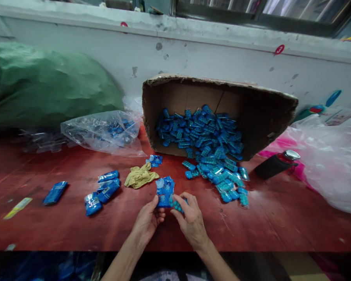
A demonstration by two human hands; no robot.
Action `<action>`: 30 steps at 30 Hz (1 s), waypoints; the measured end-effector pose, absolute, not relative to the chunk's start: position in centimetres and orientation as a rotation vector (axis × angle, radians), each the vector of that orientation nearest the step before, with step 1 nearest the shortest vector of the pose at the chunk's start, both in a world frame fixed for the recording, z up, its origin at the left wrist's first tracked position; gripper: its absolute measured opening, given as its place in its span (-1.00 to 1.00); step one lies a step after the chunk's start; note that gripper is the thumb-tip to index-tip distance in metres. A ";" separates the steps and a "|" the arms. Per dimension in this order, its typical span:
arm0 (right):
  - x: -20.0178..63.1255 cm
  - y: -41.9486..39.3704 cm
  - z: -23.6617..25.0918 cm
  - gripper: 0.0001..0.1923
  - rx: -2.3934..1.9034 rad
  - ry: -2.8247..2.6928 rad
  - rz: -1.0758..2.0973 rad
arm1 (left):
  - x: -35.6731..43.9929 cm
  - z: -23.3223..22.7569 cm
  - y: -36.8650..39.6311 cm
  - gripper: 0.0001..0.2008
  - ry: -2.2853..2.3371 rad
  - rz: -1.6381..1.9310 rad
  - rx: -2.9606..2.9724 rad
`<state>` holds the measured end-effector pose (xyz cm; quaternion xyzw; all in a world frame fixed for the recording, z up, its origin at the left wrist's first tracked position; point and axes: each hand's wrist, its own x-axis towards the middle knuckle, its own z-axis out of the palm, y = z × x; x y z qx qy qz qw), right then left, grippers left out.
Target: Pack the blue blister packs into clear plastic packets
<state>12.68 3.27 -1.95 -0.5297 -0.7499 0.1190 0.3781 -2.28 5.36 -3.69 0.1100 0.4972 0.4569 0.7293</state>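
Observation:
My left hand has its thumb and curled fingers closed on the edge of a blue printed card, which overlaps more blue cards just beyond it. Between the thumb and fingers of my right hand is a small clear pack with teal bumps or balls, held close to the card. A large pile of similar blue packs fills the lower part of a cardboard box lying on its side, spilling out onto the red table. A crumpled yellowish cloth lies beyond my left hand.
Several blue printed packets lie to the left, one packet farther out. Behind are a clear bag with blue contents and a big green sack. A black bottle and a translucent plastic bag stand right.

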 end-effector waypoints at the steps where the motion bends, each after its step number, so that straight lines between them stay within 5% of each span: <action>1: 12.7 3.3 -2.0 -0.59 -1.347 -1.923 0.298 | -2.3 -3.7 5.4 -0.74 1.092 1.006 0.256; 20: 10.9 3.0 -2.8 -0.63 -1.387 -1.716 0.661 | -1.0 -2.9 5.4 -0.78 0.967 1.045 0.242; 27: 12.5 3.7 -1.6 -0.61 -0.940 -1.477 1.374 | -2.3 -2.6 5.7 -0.85 0.943 0.968 0.273; 30: 13.2 4.3 -2.6 -0.45 -0.910 -1.262 1.543 | -2.6 -2.0 5.6 -0.82 0.804 0.931 0.307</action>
